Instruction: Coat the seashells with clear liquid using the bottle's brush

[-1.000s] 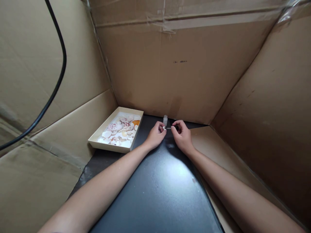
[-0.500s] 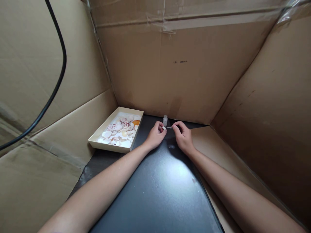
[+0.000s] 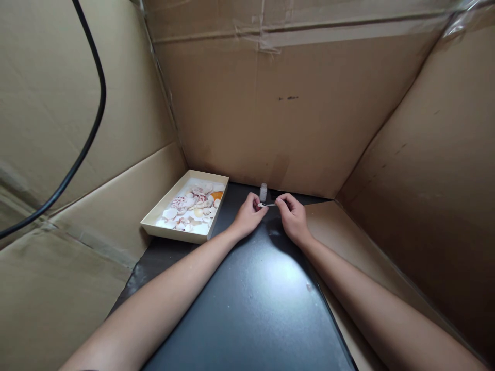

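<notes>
My left hand [image 3: 249, 214] is closed in a pinch on a small white piece [image 3: 261, 205] that looks like a shell. Opposite it, my right hand [image 3: 293, 216] pinches a thin pale stick [image 3: 271, 205] whose far end meets or overlaps the white piece; its exact kind is too small to tell. Just behind my left fingertips a small clear bottle [image 3: 263, 193] stands upright without a cap, with something whitish in it. To the left of my hands, a cream tray [image 3: 174, 235] holds several seashells [image 3: 199, 202], mostly white, with some reddish-patterned ones and an orange one.
Both forearms reach over a dark, glossy tabletop [image 3: 240, 309]. Cardboard walls [image 3: 255, 113] close in the back and both sides, and a cardboard sheet [image 3: 340, 237] lies along the right edge. A black cable [image 3: 101, 98] hangs at the upper left.
The stick's far end now lies over the white piece in my left fingers, and the piece looks slightly turned. My right hand has shifted a little; the bottle and tray stay put.
</notes>
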The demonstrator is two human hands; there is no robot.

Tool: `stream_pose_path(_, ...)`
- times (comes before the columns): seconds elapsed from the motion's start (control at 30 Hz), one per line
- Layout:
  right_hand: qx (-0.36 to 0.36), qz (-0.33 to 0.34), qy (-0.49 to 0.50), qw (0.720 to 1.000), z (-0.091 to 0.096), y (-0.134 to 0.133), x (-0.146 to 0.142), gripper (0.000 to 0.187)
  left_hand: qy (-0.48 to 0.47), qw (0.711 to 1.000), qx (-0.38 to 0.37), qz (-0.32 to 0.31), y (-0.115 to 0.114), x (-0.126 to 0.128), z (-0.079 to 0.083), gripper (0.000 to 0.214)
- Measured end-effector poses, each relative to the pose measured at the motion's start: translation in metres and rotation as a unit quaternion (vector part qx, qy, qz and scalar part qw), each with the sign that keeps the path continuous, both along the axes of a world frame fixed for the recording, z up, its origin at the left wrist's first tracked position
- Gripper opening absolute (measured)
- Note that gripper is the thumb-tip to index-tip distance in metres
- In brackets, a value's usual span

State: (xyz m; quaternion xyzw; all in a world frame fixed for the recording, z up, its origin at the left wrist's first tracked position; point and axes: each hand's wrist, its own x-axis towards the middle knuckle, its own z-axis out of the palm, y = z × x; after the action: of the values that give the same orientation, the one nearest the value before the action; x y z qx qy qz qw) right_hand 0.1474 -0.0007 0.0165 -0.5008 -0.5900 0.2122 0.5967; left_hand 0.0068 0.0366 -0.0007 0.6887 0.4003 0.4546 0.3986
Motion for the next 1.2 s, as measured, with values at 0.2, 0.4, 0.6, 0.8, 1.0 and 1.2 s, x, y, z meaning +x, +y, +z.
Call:
stream_pose_path(0.2,0.003,-0.012,0.003,1.0,0.001,-0.0013,-0.0003,0.025,0.004,1.0,0.005,0.0,0.0001,-0.0009,0.0002,0.021)
stream_pose_path(0.4,-0.007,-0.042,-0.026,0.999,-0.0015,0.0012,0.0003,0.024,-0.005,1.0,0.001,-0.011,-0.0003,-0.001,0.0011,0.02)
stream_pose_path(0.6,0.002,0.019,-0.021,1.0,-0.0004,-0.0009,-0.0001,0.024,-0.005,1.0,0.0,-0.016,-0.0005,-0.0006,0.0014,0.018)
stream_pose_path(0.8,0.001,-0.023,-0.034,0.999,-0.0007,-0.0012,-0.0006,0.019,-0.003,1.0,0.011,-0.015,-0.0014,-0.0014,0.0036,0.017)
stream_pose_path(1.0,0.025,0.012,-0.079,0.996,0.0007,-0.003,-0.0026,0.017,0.015,0.999,0.032,-0.015,0.0016,-0.0014,0.0011,0.024)
stream_pose_path(1.2,0.037,-0.002,-0.085,0.996,0.0024,-0.0051,-0.0029,0.017,0.011,0.999,0.044,-0.014,0.0017,-0.0014,-0.0005,0.025)
